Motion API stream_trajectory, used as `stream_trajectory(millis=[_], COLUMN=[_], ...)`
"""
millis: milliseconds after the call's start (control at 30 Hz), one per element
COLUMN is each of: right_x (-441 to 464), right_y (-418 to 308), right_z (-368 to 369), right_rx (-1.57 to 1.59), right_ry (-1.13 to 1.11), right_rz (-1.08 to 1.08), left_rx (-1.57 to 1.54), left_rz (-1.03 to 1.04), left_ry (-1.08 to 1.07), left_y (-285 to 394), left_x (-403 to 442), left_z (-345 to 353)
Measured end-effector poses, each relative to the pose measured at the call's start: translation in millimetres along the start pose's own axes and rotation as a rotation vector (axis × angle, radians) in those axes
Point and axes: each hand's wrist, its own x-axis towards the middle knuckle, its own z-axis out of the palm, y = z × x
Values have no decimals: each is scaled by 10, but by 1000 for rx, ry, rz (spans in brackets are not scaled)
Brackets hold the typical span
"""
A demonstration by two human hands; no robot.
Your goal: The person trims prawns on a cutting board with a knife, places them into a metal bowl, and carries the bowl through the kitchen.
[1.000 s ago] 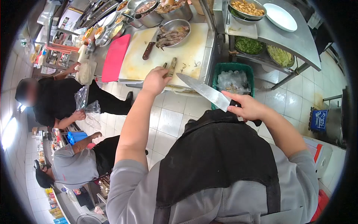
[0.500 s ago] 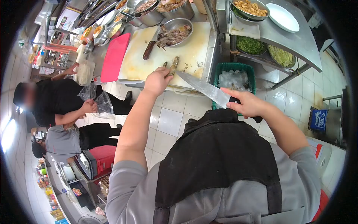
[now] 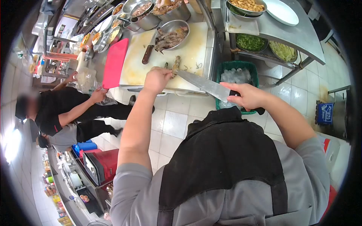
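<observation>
On the white cutting board (image 3: 139,49), my left hand (image 3: 157,80) pinches the near end of a shrimp (image 3: 176,64). My right hand (image 3: 243,96) is closed around the black handle of a large knife (image 3: 203,83). The blade points left, its tip touching or very close to the shrimp beside my left fingertips. Farther back on the board, a metal bowl (image 3: 172,35) holds more shrimp. A second knife with a brown handle (image 3: 148,54) lies at the bowl's left side. Small scraps (image 3: 198,66) are scattered right of the shrimp.
A pink board (image 3: 115,62) lies left of the white one. Right of the counter stands a green basket (image 3: 257,73) with plastic inside. A steel table (image 3: 298,35) carries a white plate (image 3: 282,12). Two people (image 3: 68,107) stand at the left, one handling plastic bags.
The knife tip has come closer to the shrimp and my left fingers. The person in black has moved a hand toward the pink board; the person in grey has shifted behind them.
</observation>
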Motion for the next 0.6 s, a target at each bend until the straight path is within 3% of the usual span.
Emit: stream_trajectory(millis=[300,367,433,500,600], right_x=[13,406,344,100,60], right_y=[-82,578,389,64,-12], right_z=[258,584,474,155,132], right_rx=[47,-157,-133,60,20], right_ry=[20,298,308,49,33], right_rz=[29,-414,-396,4,36], left_rx=[-163,-169,-170,-180,-187], left_rz=[-108,-210,-251,-237,-234], left_ry=[21,21,14,-14,29], left_y=[-33,69,108,106,77], left_x=[-55,-55,-3,39,59], left_z=[157,139,86,102,202])
